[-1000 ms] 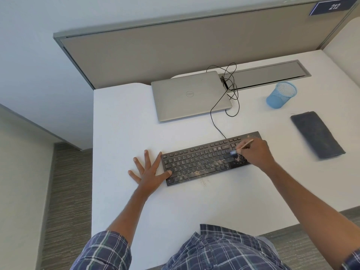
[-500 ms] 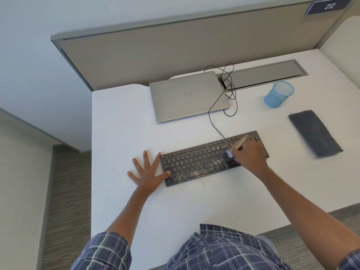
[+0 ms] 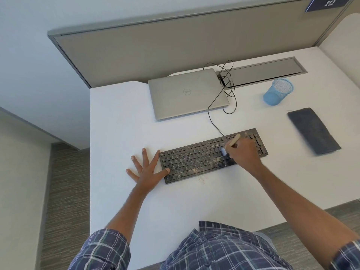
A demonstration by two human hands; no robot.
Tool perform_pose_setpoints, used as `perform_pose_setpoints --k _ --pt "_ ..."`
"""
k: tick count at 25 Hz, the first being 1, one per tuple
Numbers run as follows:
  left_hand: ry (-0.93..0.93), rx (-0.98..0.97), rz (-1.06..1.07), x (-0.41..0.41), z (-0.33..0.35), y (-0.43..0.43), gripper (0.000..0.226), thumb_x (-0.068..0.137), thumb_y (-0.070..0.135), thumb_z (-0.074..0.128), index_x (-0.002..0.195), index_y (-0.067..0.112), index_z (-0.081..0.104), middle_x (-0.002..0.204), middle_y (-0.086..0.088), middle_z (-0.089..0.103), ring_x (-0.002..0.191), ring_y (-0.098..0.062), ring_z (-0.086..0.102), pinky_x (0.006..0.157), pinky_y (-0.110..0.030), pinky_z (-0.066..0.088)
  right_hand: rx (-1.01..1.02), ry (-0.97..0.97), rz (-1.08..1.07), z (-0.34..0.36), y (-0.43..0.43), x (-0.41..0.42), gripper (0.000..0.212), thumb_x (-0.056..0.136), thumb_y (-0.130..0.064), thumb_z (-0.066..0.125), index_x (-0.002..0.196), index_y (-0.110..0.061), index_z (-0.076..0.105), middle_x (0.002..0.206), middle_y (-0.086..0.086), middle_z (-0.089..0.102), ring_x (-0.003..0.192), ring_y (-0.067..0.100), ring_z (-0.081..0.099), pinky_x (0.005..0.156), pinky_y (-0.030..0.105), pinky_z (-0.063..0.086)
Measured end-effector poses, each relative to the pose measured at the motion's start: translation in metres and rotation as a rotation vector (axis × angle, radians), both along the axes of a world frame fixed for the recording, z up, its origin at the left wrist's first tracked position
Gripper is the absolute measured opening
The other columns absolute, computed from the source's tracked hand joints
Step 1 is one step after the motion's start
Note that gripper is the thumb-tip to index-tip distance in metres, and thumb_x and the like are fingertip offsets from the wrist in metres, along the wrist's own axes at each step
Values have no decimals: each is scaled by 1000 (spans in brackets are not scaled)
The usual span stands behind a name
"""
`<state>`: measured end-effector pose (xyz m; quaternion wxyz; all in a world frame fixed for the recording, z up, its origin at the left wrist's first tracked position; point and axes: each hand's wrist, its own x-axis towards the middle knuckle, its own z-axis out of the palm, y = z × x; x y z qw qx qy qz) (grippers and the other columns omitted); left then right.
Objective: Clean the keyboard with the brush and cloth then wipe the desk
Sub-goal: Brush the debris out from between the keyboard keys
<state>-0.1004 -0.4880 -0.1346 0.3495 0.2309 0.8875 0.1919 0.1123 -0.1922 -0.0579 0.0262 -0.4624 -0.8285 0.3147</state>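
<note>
**Currently brushing the keys, cloth not yet touched**

The right hand (image 3: 243,153) pinches the brush (image 3: 233,140) between thumb and curled fingers. Its pale handle leans toward one o'clock, and the light bristles are down on the keys just right of the main block. Taking the keyboard (image 3: 194,158) as the dial's centre, the left hand (image 3: 148,170) lies flat at nine o'clock, fingers spread on the desk (image 3: 194,207). Its thumb touches the keyboard's left end, apparently as a brace.

Pale dust (image 3: 194,171) speckles the lower rows toward six o'clock. A few crumbs (image 3: 201,179) sit on the desk just past the front edge. The dark grey cloth (image 3: 313,131) lies folded at three o'clock, well apart from the keyboard. A closed laptop (image 3: 187,94) sits at twelve and a blue mesh cup (image 3: 277,92) at two. The keyboard's cable (image 3: 211,114) loops back between them.

This looks like the brushing stage, well short of done, since the dust lies left of and below the bristles. The next move probably calls for short strokes toward seven o'clock, sweeping the grit off the front edge while the left hand steadies the board. After that comes a reach to three o'clock for the cloth. The desk wipe will need to catch those fallen crumbs.
</note>
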Motion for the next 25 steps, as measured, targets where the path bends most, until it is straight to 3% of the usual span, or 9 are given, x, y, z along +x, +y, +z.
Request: perform_pose_setpoints --k 4,9,11,14,20,23,25 --pt "-7 7 -1 0 0 0 90 92 69 68 159 72 9 171 25 -33 151 -22 -50 113 -68 -34 -29 -73 53 9 1 0 26 89 -19 67 65 -23 76 59 -5 71 59 21 72 58 37 59" --pt "-6 3 1 0 2 0 90 92 69 69 159 72 9 171 25 -33 152 -22 -49 114 -68 -33 24 -13 72 15 -6 -17 18 94 -24 65 82 -23 78 60 -7 66 53 13 59 54 28 45" --pt "-6 6 -1 0 2 0 90 92 68 69 159 72 9 171 25 -33 152 -23 -49 114 -68 -33 5 -75 78 13 -9 -15 20 93 -21 67 76 -16 76 56 -6 61 50 12 55 49 27 39" --pt "-10 4 -3 0 1 0 90 92 69 68 159 72 8 170 26 -35 150 -22 -50 113 -68 -34 39 -169 96 10 -7 -10 36 94 -25 62 61 -14 59 53 -1 57 52 23 56 48 28 36" --pt "-13 -2 -7 0 2 0 90 92 69 67 160 71 7 170 25 -35 150 -22 -51 113 -68 -33 -2 -51 109 21 -5 -17 20 91 -22 63 76 -28 76 63 -6 70 60 18 66 56 31 50" --pt "-13 -1 -9 0 2 0 90 92 70 67 159 72 7 170 25 -35 151 -22 -50 114 -68 -33 -32 -65 120 9 -10 -15 18 90 -24 67 75 -22 78 65 -7 71 58 18 64 52 30 46" --pt "-12 -5 -11 0 2 0 91 92 70 67 159 72 6 170 25 -36 151 -22 -50 114 -69 -32 -51 -115 125 3 -8 -11 20 89 -26 70 74 -13 77 69 1 74 59 23 66 54 37 51"
